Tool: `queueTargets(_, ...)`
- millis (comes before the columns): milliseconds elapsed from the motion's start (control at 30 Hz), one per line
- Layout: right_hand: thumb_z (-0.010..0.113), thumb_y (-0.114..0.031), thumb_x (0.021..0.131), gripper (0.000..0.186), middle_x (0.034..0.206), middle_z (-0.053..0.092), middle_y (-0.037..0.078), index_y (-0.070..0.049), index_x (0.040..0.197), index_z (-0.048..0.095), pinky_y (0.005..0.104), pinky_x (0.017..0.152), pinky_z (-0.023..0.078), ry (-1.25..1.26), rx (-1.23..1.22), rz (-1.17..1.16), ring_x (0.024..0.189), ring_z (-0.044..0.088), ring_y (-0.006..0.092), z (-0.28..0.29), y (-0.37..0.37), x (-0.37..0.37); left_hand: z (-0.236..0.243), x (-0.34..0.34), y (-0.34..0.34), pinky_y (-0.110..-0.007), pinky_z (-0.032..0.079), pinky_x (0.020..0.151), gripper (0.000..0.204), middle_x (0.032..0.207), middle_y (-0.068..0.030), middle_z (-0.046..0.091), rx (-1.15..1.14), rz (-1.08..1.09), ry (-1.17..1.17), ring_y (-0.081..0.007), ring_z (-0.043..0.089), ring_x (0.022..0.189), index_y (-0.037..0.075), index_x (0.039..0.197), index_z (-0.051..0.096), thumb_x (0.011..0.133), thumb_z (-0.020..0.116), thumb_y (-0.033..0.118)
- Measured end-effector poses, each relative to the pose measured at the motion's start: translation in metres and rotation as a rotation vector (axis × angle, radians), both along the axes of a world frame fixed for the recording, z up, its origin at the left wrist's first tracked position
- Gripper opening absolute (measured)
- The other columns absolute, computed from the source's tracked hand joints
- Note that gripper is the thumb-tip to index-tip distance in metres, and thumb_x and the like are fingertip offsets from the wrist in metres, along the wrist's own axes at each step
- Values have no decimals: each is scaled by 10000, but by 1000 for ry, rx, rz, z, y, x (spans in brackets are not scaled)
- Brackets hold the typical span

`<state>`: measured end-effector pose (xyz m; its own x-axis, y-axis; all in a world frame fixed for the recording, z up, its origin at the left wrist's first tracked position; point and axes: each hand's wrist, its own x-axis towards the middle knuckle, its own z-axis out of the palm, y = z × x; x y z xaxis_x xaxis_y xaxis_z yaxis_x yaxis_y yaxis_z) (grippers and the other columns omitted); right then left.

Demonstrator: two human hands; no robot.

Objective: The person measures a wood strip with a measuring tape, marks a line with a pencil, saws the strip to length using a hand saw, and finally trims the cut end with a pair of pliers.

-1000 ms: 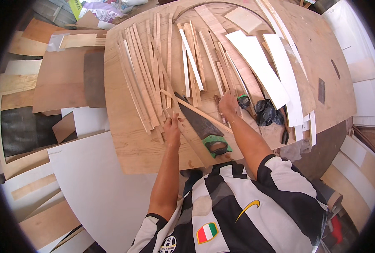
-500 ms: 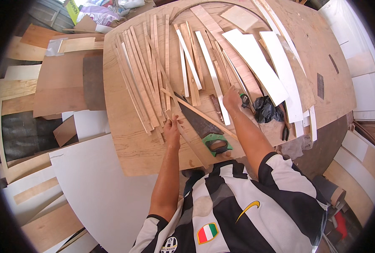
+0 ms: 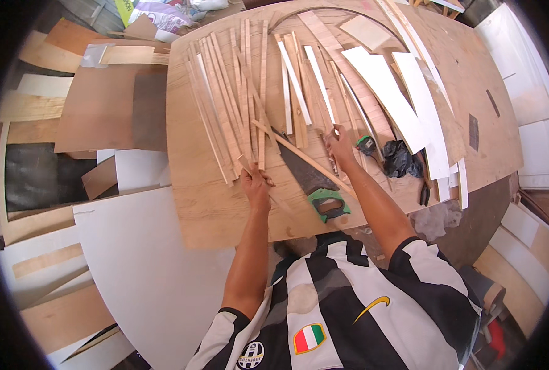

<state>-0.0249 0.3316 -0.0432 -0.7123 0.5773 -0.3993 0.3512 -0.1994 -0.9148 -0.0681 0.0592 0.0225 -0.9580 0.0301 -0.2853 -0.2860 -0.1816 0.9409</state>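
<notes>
On the broad wooden tabletop [image 3: 202, 216], both of your 2 hands are occupied. Your left hand [image 3: 256, 185] is curled around 1 short wooden piece [image 3: 244, 163], whose end juts out above your fingers, near the lower ends of the strips on that side. Your right hand [image 3: 340, 149] pinches 1 narrow white strip [image 3: 319, 80] by its nearer part; the rest runs away from you up the table. Just left of it, 2 more white strips [image 3: 295, 83] lie among brown ones. Further left is a bunch of wooden strips [image 3: 245, 92], overlapping too much for an exact count.

Between your forearms you have 1 handsaw [image 3: 328, 206] with a green handle, and 1 pale lath [image 3: 311, 164] crosses its blade. Right of your right hand sit 1 tape measure [image 3: 366, 145], 1 black plastic bag [image 3: 400, 159] and 2 wide white panels [image 3: 385, 98].
</notes>
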Motion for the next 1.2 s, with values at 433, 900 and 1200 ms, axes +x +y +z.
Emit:
queueTargets(433, 703, -232, 1012, 350, 938, 648, 6, -10, 1283, 687, 265, 646, 517, 302, -82, 432, 782, 602, 88, 110, -184, 70, 106, 14, -95, -372, 634, 787, 452, 1003, -118, 680, 434, 3, 104, -247, 732, 923, 42, 1278, 526, 1133, 450, 463)
queueTargets(900, 727, -116, 979, 327, 1112, 663, 49, 6, 1281, 696, 332, 904, 544, 372, 261, 560, 1000, 626, 137, 171, -316, 130, 183, 53, -210, -379, 645, 835, 483, 1246, -191, 692, 476, 150, 388, -292, 763, 1007, 27, 1285, 540, 1108, 511, 475)
queueTargets(1200, 760, -149, 956, 351, 1000, 681, 49, 29, 1252, 698, 317, 780, 528, 377, 348, 583, 893, 634, 137, 153, -362, 141, 190, 66, -251, -359, 643, 713, 472, 1133, -169, 728, 441, 158, 389, -243, 768, 822, 32, 1244, 539, 1116, 487, 483)
